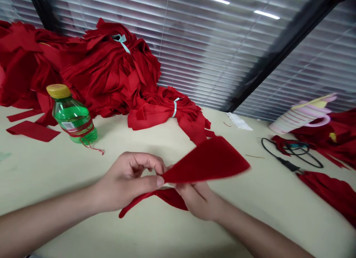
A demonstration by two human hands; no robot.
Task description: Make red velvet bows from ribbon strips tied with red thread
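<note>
The fingers of the left hand are pressed together with the thumb, and they pinch the tip of a pointed piece of red cloth. The right hand is under the cloth, and its fingers are mostly hidden, so I cannot tell if they pinch too. A thin red strip hangs below the hands. The cloth is up in the air over the middle of a pale cream surface. Past the hands stands a green plastic bottle with a yellow cap, and a red thread is tied around it. Flat red pieces lie to its left. Behind it is a big heap of red cloth strips with a pale blue band on it. A smaller red bundle with its own pale blue band lies just beside the heap. On the right are a black cord, a white scrap, more red cloth, and a pink and white striped thing with a loop. Behind the surface, gray window blinds hang behind a dark frame.
</note>
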